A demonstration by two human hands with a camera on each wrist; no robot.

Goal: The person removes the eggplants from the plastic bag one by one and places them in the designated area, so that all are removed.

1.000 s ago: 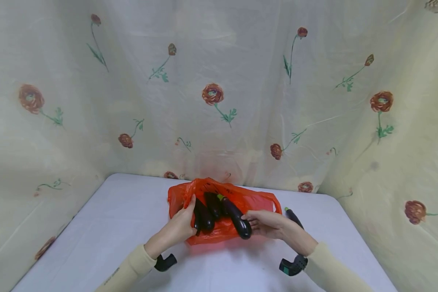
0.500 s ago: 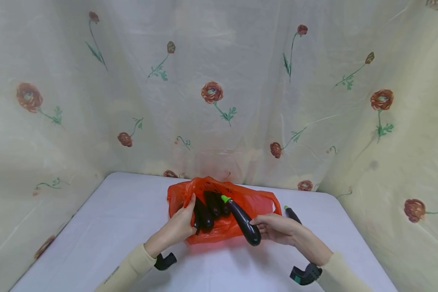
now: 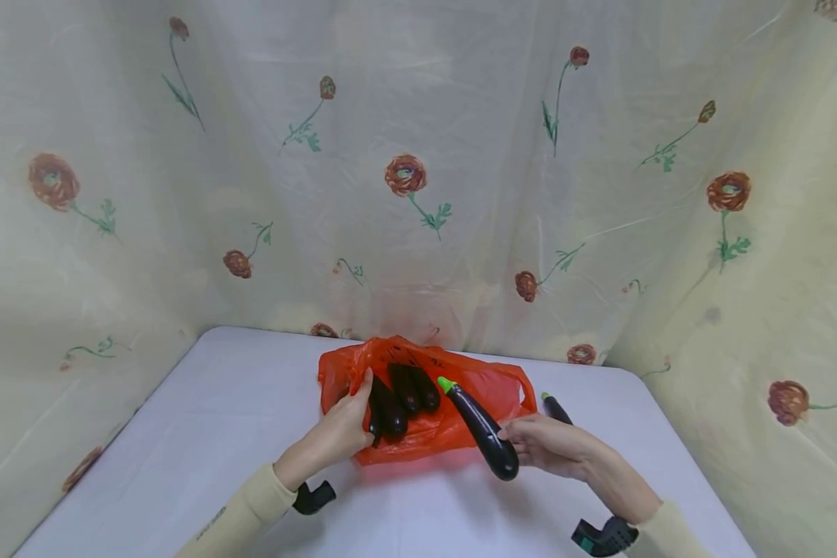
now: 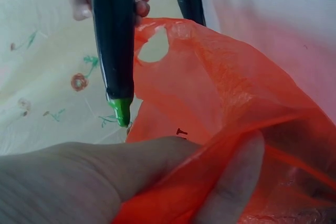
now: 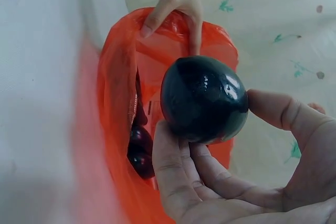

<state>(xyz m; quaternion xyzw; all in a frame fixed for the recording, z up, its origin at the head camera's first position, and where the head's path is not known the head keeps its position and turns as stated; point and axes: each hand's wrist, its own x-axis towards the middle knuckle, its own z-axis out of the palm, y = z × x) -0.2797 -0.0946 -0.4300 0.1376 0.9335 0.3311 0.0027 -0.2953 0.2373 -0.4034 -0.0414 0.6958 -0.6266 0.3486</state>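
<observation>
A red plastic bag (image 3: 421,443) lies with its mouth toward me, and several dark, glossy eggplants (image 3: 389,411) show inside it. My left hand (image 3: 342,428) grips the left edge of the bag's mouth; the left wrist view shows red film (image 4: 210,72) between thumb and fingers. Thumb and fingertips of my right hand (image 3: 551,446) hold another eggplant (image 3: 484,430) near its blunt end. Its green stem end points up and left, in front of the bag's right part. In the right wrist view the eggplant's round end (image 5: 205,100) faces the camera.
One more eggplant (image 3: 556,408) lies on the white table (image 3: 265,387) right of the bag, partly hidden behind my right hand. A pale flowered curtain (image 3: 418,256) hangs behind the table and along both sides.
My right hand has drawn the eggplant out of the bag's mouth, toward me and to the right. My left hand keeps its grip on the bag, almost unmoved.
</observation>
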